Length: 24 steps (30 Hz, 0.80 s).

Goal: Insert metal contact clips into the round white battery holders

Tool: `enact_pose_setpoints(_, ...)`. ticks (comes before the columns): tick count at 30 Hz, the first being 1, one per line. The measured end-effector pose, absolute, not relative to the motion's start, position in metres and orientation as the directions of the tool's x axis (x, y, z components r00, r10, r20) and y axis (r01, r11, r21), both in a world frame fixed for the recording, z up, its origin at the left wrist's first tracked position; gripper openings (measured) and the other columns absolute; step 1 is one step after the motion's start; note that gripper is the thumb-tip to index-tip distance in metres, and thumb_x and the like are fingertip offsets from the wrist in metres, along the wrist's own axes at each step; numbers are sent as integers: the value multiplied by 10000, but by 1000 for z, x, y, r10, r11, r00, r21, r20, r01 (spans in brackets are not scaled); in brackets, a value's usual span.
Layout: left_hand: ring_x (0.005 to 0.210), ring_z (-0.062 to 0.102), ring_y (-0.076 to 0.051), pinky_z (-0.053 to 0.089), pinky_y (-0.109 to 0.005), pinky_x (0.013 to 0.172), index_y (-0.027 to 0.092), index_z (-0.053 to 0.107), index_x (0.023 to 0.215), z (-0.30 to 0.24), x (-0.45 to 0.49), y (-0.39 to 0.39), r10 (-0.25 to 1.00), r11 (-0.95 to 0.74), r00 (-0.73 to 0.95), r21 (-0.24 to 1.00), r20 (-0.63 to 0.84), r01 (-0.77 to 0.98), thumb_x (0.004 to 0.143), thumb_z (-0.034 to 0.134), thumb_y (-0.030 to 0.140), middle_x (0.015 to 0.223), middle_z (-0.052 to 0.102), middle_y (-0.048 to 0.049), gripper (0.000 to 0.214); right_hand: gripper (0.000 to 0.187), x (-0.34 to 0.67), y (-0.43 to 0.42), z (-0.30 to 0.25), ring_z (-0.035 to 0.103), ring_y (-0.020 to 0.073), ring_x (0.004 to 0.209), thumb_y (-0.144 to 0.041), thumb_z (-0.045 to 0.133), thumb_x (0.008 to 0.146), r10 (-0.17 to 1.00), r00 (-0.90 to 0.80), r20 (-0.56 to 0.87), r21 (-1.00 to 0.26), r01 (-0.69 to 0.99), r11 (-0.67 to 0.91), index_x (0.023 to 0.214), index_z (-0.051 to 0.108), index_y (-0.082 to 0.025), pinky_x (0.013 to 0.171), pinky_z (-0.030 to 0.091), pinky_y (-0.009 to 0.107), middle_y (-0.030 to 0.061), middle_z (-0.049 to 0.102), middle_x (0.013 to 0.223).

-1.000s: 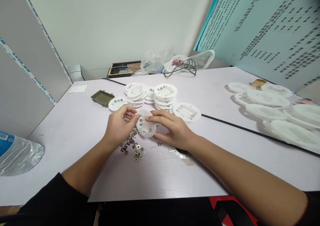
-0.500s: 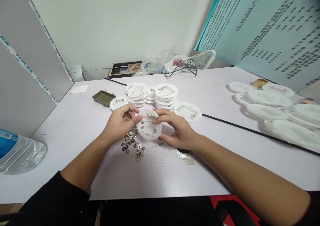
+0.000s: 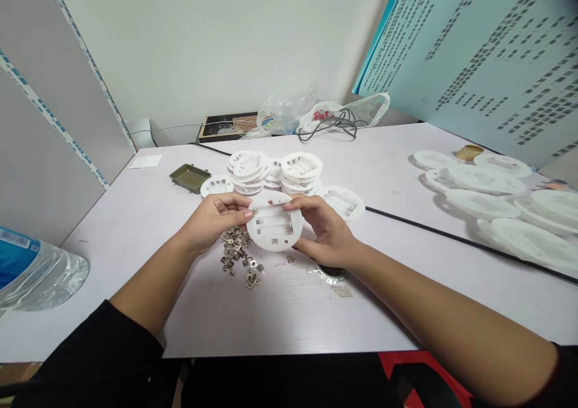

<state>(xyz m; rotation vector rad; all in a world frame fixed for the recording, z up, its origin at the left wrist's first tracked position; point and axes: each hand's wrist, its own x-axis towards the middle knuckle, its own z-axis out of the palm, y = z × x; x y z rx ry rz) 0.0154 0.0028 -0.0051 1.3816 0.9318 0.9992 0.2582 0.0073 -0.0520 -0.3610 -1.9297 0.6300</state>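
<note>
Nearer than the grip lie metal clips (image 3: 235,249). Left hand (image 3: 215,218) and right hand (image 3: 326,230) pinch a white disc (image 3: 273,228) between them, probably inspecting its face; the next move seemingly calls for a steady hold. Beyond the grip are stacked discs (image 3: 301,167).

Two hands (image 3: 214,218), over a dozen discs (image 3: 274,230), one bottle (image 3: 47,272), one tray (image 3: 190,179); clips (image 3: 235,245) too heaped to count.

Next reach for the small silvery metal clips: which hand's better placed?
Left hand, probably: the main pile of small silvery metal clips lies nearer it. The right hand grips the round white plastic disc by its right edge and might support it alone.
</note>
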Motion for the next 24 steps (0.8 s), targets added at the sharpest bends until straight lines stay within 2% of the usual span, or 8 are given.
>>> enact_pose_setpoints(3, 628, 674, -151, 576, -288, 587, 172, 751, 765, -5, 17, 2, 950, 13, 313, 998, 6, -58, 632, 945, 337, 735, 743, -49, 288, 489, 259, 6, -52, 657, 257, 1194, -179, 717, 872, 501, -438, 746, -571, -36, 820, 1309, 539, -310, 1000, 571, 444, 78, 658, 1233)
enact_pose_setpoints(7, 544, 628, -99, 547, -229, 548, 139, 716, 757, -2, 19, 0, 936, 86, 347, 994, -56, -72, 636, 939, 308, 673, 705, -9, 304, 540, 260, 8, -53, 644, 257, 1223, -153, 726, 857, 491, -433, 756, -569, -64, 820, 1337, 542, -319, 1017, 556, 431, 72, 654, 1241)
enact_pose_setpoints(14, 478, 608, -84, 506, -187, 473, 143, 635, 691, -3, 20, 0, 932, 163, 346, 978, -108, -133, 596, 946, 263, 593, 659, 31, 347, 560, 260, 7, -50, 654, 233, 1171, -131, 725, 862, 469, -450, 760, -558, -80, 826, 1354, 538, -323, 1017, 547, 397, 65, 648, 1232)
enact_pose_setpoints(18, 449, 577, -74, 484, -175, 441, 149, 587, 670, -6, 23, -2, 938, 168, 327, 975, -113, -147, 571, 939, 234, 559, 620, 49, 375, 542, 259, 7, -48, 660, 221, 1121, -142, 723, 872, 433, -458, 777, -526, -93, 845, 1356, 538, -302, 981, 556, 373, 73, 647, 1210)
enact_pose_setpoints(24, 454, 548, -68, 463, -175, 433, 157, 535, 656, -7, 31, -6, 961, 110, 265, 986, -74, -122, 541, 909, 211, 571, 605, 51, 394, 508, 260, 8, -47, 658, 248, 1124, -176, 702, 891, 369, -488, 791, -452, -60, 890, 1363, 537, -269, 973, 562, 409, 102, 669, 1201)
